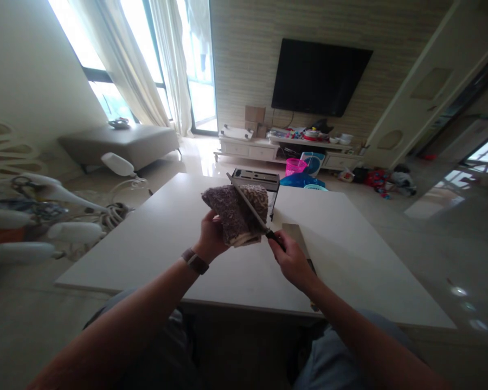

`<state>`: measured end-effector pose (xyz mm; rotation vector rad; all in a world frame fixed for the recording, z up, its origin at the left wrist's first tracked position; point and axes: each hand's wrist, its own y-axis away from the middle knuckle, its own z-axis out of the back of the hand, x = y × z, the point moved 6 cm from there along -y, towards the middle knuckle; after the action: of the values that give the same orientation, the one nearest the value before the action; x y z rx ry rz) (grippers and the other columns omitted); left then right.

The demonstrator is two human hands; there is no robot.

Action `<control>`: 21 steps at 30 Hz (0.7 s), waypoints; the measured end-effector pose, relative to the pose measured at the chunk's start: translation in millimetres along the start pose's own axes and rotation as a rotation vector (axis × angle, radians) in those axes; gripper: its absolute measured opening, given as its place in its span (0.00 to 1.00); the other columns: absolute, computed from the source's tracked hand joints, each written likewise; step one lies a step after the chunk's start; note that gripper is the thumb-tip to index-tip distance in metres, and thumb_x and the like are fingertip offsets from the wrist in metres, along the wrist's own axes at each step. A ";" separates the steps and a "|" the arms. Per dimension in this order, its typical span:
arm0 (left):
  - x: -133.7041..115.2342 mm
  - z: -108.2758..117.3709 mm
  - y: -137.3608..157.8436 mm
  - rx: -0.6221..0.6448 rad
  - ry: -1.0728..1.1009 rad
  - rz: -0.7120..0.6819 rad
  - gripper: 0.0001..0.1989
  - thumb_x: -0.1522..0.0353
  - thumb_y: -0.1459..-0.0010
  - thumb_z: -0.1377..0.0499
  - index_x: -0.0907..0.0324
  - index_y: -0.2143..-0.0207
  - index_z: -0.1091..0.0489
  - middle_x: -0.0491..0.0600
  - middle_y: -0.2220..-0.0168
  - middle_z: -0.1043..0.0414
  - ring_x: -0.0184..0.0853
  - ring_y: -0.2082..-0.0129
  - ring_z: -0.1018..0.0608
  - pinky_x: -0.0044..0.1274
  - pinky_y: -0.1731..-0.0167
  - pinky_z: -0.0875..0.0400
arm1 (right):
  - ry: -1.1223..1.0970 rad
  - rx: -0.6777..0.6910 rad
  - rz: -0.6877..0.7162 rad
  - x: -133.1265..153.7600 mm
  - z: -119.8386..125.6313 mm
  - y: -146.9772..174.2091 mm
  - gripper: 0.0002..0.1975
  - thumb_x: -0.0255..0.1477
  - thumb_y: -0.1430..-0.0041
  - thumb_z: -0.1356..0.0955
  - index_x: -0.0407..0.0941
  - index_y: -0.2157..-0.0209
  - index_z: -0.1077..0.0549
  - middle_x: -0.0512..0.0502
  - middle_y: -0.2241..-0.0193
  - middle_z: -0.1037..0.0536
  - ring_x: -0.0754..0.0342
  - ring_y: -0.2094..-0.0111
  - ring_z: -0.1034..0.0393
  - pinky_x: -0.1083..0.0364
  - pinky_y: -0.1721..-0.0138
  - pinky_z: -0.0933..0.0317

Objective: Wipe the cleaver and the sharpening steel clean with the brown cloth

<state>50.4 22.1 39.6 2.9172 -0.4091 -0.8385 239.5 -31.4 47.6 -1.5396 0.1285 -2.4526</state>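
Observation:
My left hand [212, 234] grips a folded brown plush cloth [228, 208] from its left underside; the fingers behind the cloth are hidden. Above the table, my right hand [290, 257] is closed round the black handle of a long narrow knife [250, 206]. The knife's blade lies slantwise across the cloth, its tip pointing up and to the left. On the table under my right hand rests a broad-bladed cleaver [296, 234], its dark handle partly covered by the hand and forearm. Behind the cloth stands a slotted knife block [257, 177], partly hidden.
The white table [154, 238] spans the space before my knees. White lamp arms and cables [77, 230] stand at its left. Beyond it are a pink basket [295, 166], a low TV cabinet [248, 149] and a grey bench [122, 143]. Scattered items [380, 179] lie on the floor at right.

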 end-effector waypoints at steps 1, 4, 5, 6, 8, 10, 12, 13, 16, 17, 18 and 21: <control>-0.8 -1.0 0.4 0.004 0.010 -0.015 0.16 0.61 0.40 0.44 0.64 0.62 0.23 0.57 0.60 0.17 0.52 0.50 0.19 0.45 0.44 0.27 | 0.018 0.010 0.003 -0.1 -3.0 1.1 0.12 0.39 0.34 0.36 0.45 0.68 0.33 0.53 0.76 0.32 0.56 0.74 0.39 0.56 0.71 0.49; -0.2 -6.5 3.4 0.053 0.021 -0.059 0.20 0.59 0.37 0.45 0.62 0.52 0.24 0.55 0.54 0.18 0.50 0.46 0.21 0.44 0.42 0.29 | 0.055 0.043 0.031 -0.9 -14.2 3.2 0.10 0.36 0.34 0.37 0.45 0.65 0.32 0.51 0.73 0.28 0.55 0.71 0.36 0.55 0.68 0.47; 0.6 -8.6 4.2 0.080 0.019 -0.066 0.21 0.58 0.37 0.45 0.61 0.50 0.24 0.55 0.51 0.19 0.50 0.45 0.22 0.44 0.41 0.30 | 0.058 0.052 0.045 -1.3 -17.8 3.3 0.09 0.36 0.34 0.37 0.45 0.63 0.32 0.51 0.72 0.28 0.54 0.70 0.35 0.55 0.68 0.46; 1.3 -10.1 4.6 0.107 0.016 -0.067 0.22 0.57 0.36 0.45 0.60 0.48 0.25 0.55 0.49 0.20 0.51 0.44 0.23 0.45 0.40 0.31 | 0.055 0.059 0.054 -2.0 -21.1 3.2 0.08 0.35 0.34 0.37 0.45 0.62 0.32 0.51 0.72 0.28 0.54 0.70 0.35 0.55 0.67 0.46; 1.1 -10.8 3.6 0.146 0.009 -0.061 0.24 0.54 0.36 0.45 0.60 0.47 0.25 0.55 0.48 0.21 0.52 0.42 0.24 0.46 0.40 0.31 | 0.013 0.076 0.036 -5.4 -26.4 2.8 0.09 0.36 0.34 0.37 0.45 0.62 0.31 0.52 0.75 0.30 0.55 0.73 0.37 0.55 0.70 0.46; -1.4 -8.1 0.8 0.154 -0.005 -0.059 0.24 0.53 0.38 0.44 0.60 0.48 0.25 0.55 0.49 0.20 0.53 0.42 0.24 0.46 0.40 0.32 | -0.088 0.111 -0.038 -10.9 -31.5 3.3 0.11 0.38 0.34 0.37 0.46 0.65 0.31 0.55 0.78 0.34 0.57 0.78 0.39 0.56 0.74 0.47; -2.8 -4.5 -2.0 0.146 -0.035 -0.047 0.24 0.53 0.38 0.42 0.61 0.49 0.24 0.56 0.50 0.20 0.53 0.42 0.24 0.45 0.39 0.32 | -0.213 0.171 -0.128 -15.8 -38.3 5.7 0.13 0.41 0.34 0.38 0.46 0.65 0.31 0.57 0.79 0.35 0.59 0.83 0.41 0.57 0.79 0.49; -2.1 -3.2 -3.0 0.144 -0.058 -0.032 0.24 0.54 0.39 0.41 0.62 0.49 0.24 0.57 0.50 0.20 0.53 0.42 0.24 0.45 0.39 0.32 | -0.261 0.205 -0.164 -17.3 -42.1 7.5 0.15 0.42 0.35 0.38 0.45 0.64 0.30 0.57 0.79 0.35 0.60 0.85 0.42 0.58 0.81 0.50; 3.2 -3.0 -3.3 0.165 -0.145 -0.017 0.21 0.61 0.41 0.36 0.64 0.49 0.25 0.58 0.50 0.20 0.52 0.44 0.22 0.45 0.38 0.33 | -0.316 0.266 -0.208 -18.8 -51.0 12.4 0.16 0.43 0.34 0.39 0.45 0.62 0.30 0.57 0.80 0.34 0.60 0.87 0.41 0.59 0.83 0.51; 5.0 -3.7 -2.9 0.178 -0.173 -0.029 0.20 0.65 0.43 0.35 0.64 0.49 0.25 0.58 0.51 0.19 0.51 0.44 0.22 0.44 0.38 0.33 | -0.314 0.265 -0.205 -19.1 -52.4 13.2 0.16 0.42 0.34 0.40 0.45 0.62 0.30 0.57 0.81 0.34 0.60 0.87 0.41 0.59 0.83 0.50; 6.8 -4.4 -2.5 0.190 -0.197 -0.046 0.20 0.68 0.44 0.34 0.63 0.49 0.25 0.57 0.51 0.19 0.50 0.45 0.21 0.43 0.37 0.33 | -0.305 0.253 -0.195 -19.6 -52.7 13.4 0.16 0.41 0.33 0.40 0.45 0.62 0.30 0.57 0.82 0.34 0.60 0.87 0.42 0.59 0.83 0.50; 13.0 -4.1 -2.6 0.200 -0.245 -0.074 0.20 0.71 0.45 0.32 0.62 0.49 0.25 0.56 0.50 0.20 0.47 0.45 0.21 0.42 0.36 0.34 | -0.256 0.188 -0.156 -22.6 -48.5 11.3 0.13 0.38 0.33 0.39 0.45 0.68 0.31 0.57 0.83 0.35 0.61 0.86 0.43 0.59 0.81 0.50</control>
<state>63.8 21.1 36.0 3.0346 -0.4272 -1.2418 207.2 -39.4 4.2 -1.8179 -0.2692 -2.2732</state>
